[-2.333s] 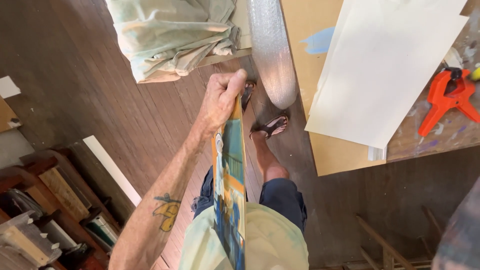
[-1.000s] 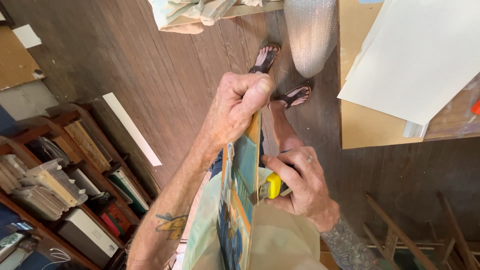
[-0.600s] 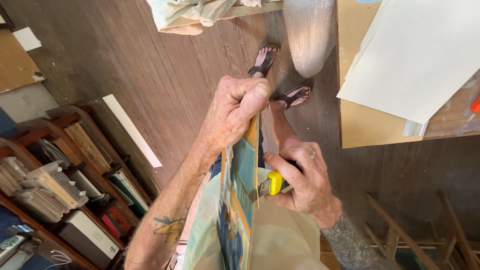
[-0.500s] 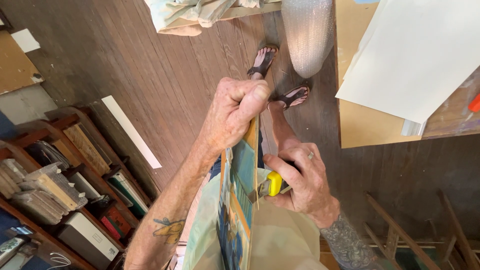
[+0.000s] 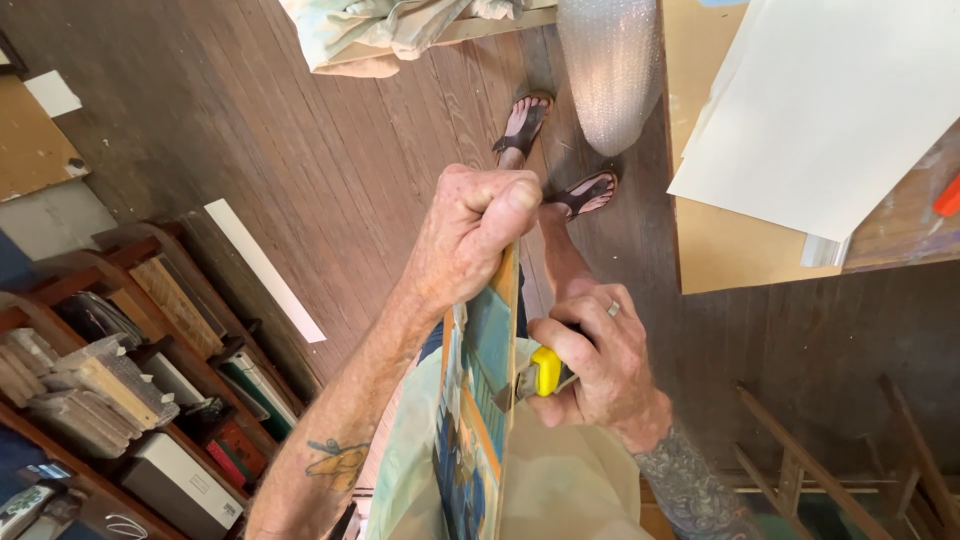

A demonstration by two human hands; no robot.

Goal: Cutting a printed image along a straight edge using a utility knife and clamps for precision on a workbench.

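Left hand [image 5: 470, 235] fists one painted panel's [image 5: 480, 400] top edge; right hand [image 5: 600, 365], just beside, grips one yellow knife [image 5: 545, 372] against it.

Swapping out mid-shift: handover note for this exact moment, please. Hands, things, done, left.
Left hand: fist clamped on the top edge of the painted panel, holding it upright on edge.
Right hand: gripping the yellow utility knife, its tip against the panel's right edge.
Around: workbench to the right with white sheets, bubble wrap roll leaning by it, shelves to the left.
Done: panel steadied, knife at the edge; no cut visible.
Left: whatever trimming the edge needs; extent can't be judged.
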